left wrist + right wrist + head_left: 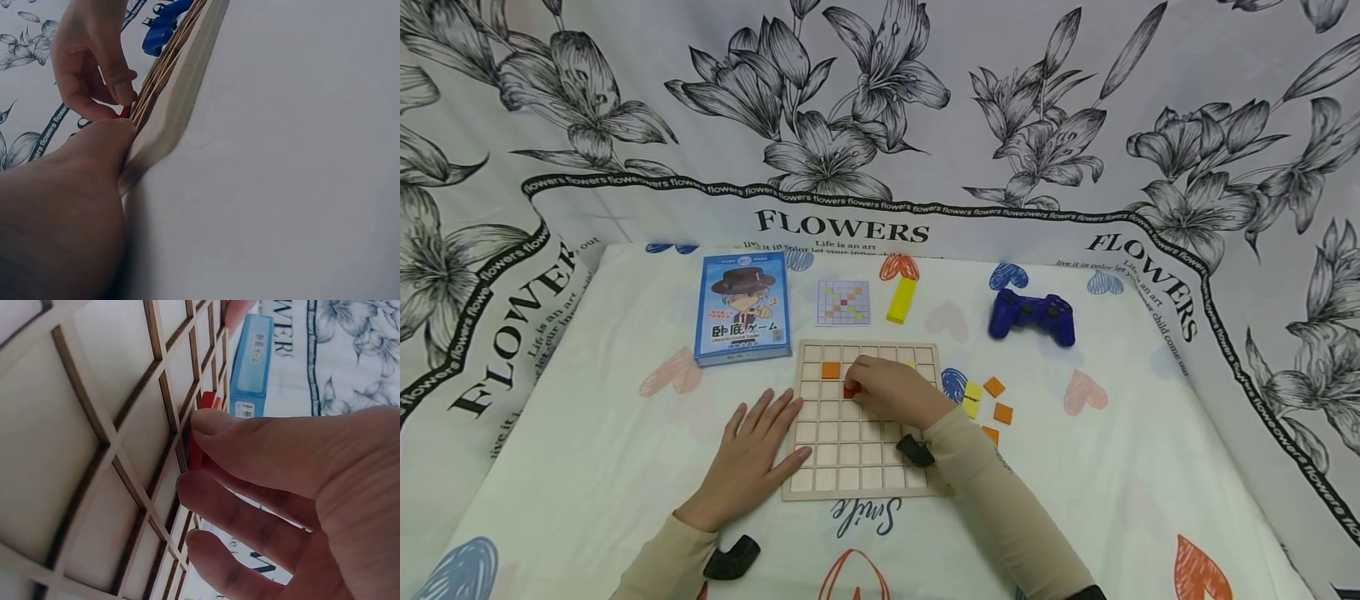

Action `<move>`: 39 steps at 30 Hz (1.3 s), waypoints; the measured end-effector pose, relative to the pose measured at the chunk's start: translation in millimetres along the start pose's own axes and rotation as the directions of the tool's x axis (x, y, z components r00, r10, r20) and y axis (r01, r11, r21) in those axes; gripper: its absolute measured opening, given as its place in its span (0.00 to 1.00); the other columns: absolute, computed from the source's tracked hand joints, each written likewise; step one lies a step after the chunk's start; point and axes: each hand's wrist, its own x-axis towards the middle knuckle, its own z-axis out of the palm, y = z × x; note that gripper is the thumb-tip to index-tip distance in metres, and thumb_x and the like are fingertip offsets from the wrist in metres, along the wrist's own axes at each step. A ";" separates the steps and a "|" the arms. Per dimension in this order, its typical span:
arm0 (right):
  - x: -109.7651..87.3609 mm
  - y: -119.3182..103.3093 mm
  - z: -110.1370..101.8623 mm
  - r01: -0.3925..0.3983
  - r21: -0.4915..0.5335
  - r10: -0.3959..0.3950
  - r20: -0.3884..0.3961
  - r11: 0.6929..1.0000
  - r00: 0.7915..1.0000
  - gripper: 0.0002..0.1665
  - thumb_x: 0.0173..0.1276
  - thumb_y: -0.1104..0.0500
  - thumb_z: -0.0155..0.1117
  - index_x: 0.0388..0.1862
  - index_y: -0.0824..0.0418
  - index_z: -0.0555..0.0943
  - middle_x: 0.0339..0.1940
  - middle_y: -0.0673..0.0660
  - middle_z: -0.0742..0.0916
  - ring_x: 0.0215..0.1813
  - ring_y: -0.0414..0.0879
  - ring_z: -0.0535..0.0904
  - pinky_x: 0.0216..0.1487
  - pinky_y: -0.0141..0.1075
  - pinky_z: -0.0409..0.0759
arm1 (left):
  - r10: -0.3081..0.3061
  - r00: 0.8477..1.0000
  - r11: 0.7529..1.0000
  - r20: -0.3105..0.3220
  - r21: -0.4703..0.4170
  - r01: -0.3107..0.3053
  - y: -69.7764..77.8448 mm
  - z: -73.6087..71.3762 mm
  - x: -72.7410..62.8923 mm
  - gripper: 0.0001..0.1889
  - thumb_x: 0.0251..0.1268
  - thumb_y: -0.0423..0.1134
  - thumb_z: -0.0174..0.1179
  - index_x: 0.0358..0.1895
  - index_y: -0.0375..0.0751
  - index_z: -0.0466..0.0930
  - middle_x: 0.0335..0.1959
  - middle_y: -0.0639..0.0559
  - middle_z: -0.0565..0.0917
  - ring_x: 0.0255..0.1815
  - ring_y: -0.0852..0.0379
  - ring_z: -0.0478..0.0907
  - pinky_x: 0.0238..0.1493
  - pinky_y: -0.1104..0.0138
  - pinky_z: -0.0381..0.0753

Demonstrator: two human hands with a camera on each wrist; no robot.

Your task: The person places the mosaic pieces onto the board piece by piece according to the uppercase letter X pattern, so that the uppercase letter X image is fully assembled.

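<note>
A wooden grid board point(825, 454) with square cells lies on the cloth in front of the person. My right hand point(895, 392) reaches over its upper part and pinches a small red tile point(196, 453) between thumb and fingers. In the right wrist view the tile stands on edge against the grid ribs. One cell to the upper left holds an orange tile point(831, 370). Part of a yellow tile point(911, 365) shows beyond the right hand. With fingers spread, my left hand point(745, 458) rests flat, its fingertips at the board's left edge.
Loose yellow tiles point(972, 392) and orange tiles point(1003, 413) lie right of the board, partly behind the right forearm. Beyond the board are a blue game box point(743, 304), a small pattern card point(843, 302), a yellow bar point(901, 300) and a blue game controller point(1032, 315).
</note>
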 end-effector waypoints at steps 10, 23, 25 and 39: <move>4.1 -3.4 0.4 0.005 -0.064 -0.004 0.016 0.998 1.000 0.11 0.68 0.56 0.63 0.48 0.54 0.82 0.45 0.47 0.83 0.42 0.38 0.78 0.51 0.29 0.79 | -0.008 1.000 1.000 0.007 -0.005 0.008 0.8 -0.4 0.0 0.37 0.64 0.58 0.55 0.73 0.45 0.59 0.74 0.47 0.60 0.76 0.42 0.50 0.71 0.42 0.43; 4.4 -3.6 1.1 0.012 -0.099 -0.011 0.014 0.995 1.000 0.10 0.68 0.56 0.63 0.47 0.53 0.82 0.45 0.47 0.82 0.41 0.38 0.78 0.50 0.29 0.79 | -0.011 1.000 1.000 0.017 -0.006 0.011 1.4 -0.1 0.9 0.38 0.64 0.59 0.55 0.73 0.45 0.59 0.74 0.47 0.59 0.76 0.42 0.49 0.71 0.42 0.42; 4.6 -3.8 1.1 0.006 -0.099 -0.005 0.016 0.995 1.000 0.10 0.68 0.56 0.63 0.47 0.53 0.82 0.45 0.46 0.82 0.41 0.38 0.77 0.49 0.29 0.79 | -0.011 1.000 1.000 0.018 -0.007 0.011 1.3 0.1 0.9 0.37 0.64 0.59 0.55 0.73 0.45 0.59 0.75 0.47 0.59 0.76 0.42 0.48 0.71 0.42 0.42; -8.2 10.5 -7.6 -0.025 -0.042 0.025 -0.006 0.999 1.000 0.13 0.70 0.57 0.60 0.53 0.54 0.79 0.48 0.48 0.81 0.44 0.40 0.77 0.52 0.32 0.78 | -0.031 0.999 0.999 0.038 -0.016 0.032 2.4 -2.2 0.0 0.38 0.65 0.58 0.55 0.73 0.45 0.59 0.75 0.46 0.59 0.76 0.42 0.48 0.71 0.42 0.41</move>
